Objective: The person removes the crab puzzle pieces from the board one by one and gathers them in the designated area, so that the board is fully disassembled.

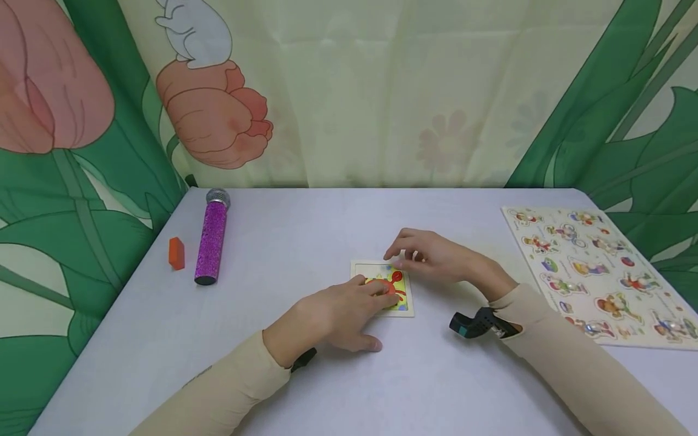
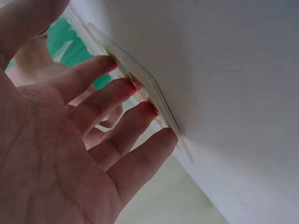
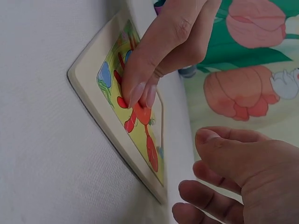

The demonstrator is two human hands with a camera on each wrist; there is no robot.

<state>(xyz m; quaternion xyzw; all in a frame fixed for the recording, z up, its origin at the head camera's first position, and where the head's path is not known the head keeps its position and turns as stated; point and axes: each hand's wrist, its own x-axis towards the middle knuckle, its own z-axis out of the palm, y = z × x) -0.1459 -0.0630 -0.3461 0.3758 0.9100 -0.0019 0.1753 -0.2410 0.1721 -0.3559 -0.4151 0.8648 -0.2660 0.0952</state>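
Observation:
A small square picture puzzle with a pale frame (image 1: 400,313) lies on the white table, in front of me. In the right wrist view its picture (image 3: 152,154) shows red and orange crab-like shapes on yellow. My left hand (image 1: 346,315) reaches over it from the left, and its straight fingertips rest on the picture, as the left wrist view shows along the thin board (image 2: 159,95). My right hand (image 1: 436,257) hovers by the puzzle's far right corner, fingers loosely bent, nothing held between them.
A purple glittery microphone (image 1: 211,242) and an orange block (image 1: 177,253) are at the table's left. A large board with cartoon figures (image 1: 591,272) covers the right side. Behind the table hangs a printed curtain (image 1: 371,109).

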